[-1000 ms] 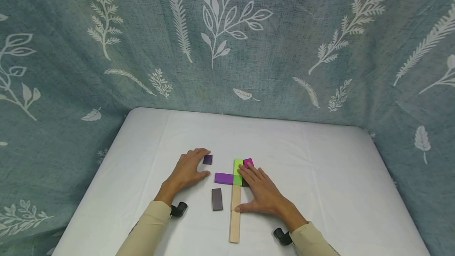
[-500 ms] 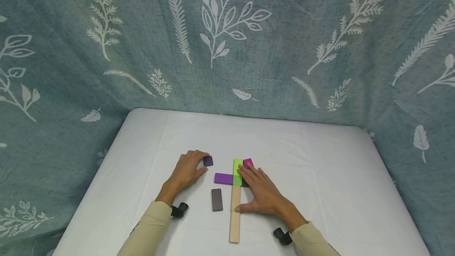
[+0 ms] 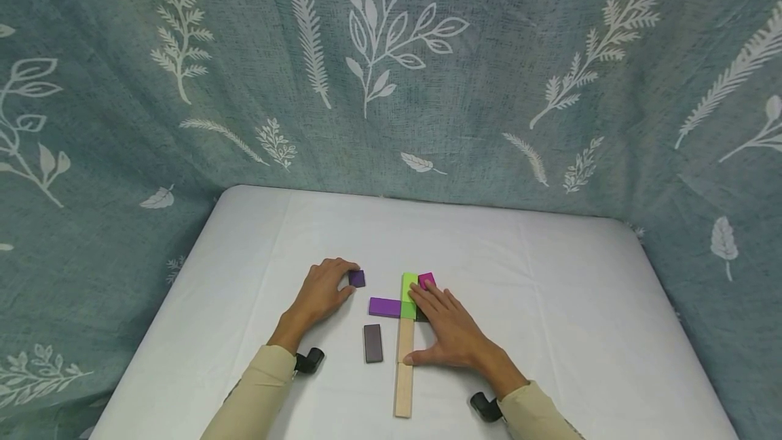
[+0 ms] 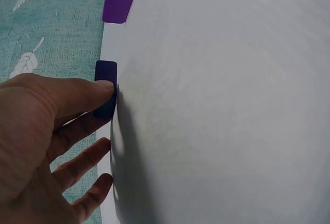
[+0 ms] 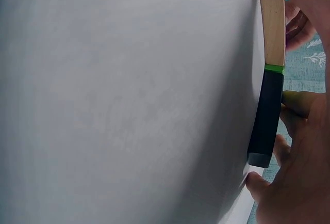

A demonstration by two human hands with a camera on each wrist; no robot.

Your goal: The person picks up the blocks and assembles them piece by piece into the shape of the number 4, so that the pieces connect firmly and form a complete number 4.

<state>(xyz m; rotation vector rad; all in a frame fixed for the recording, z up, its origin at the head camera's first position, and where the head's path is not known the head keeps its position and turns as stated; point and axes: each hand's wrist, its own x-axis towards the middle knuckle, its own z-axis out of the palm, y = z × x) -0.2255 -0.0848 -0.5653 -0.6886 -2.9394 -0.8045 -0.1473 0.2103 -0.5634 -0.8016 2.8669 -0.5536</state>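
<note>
Left fingers [image 4: 77, 133] around indigo block [image 4: 105, 70], long axis toward purple block [image 4: 119, 2]; right fingers [image 3: 435, 302] outspread

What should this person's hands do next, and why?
Probably the left hand should slide the small dark purple block rightward to the lime block: that hand pinches it, and the lime block's upper left side stands bare, opposite a magenta block.

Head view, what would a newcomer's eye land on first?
Probably the teal, white-leaf-printed fabric behind the white-covered table. Then the lime-green rectangular block by the right hand, and the dark-purple square block that the left hand pinches, farther left.
</note>
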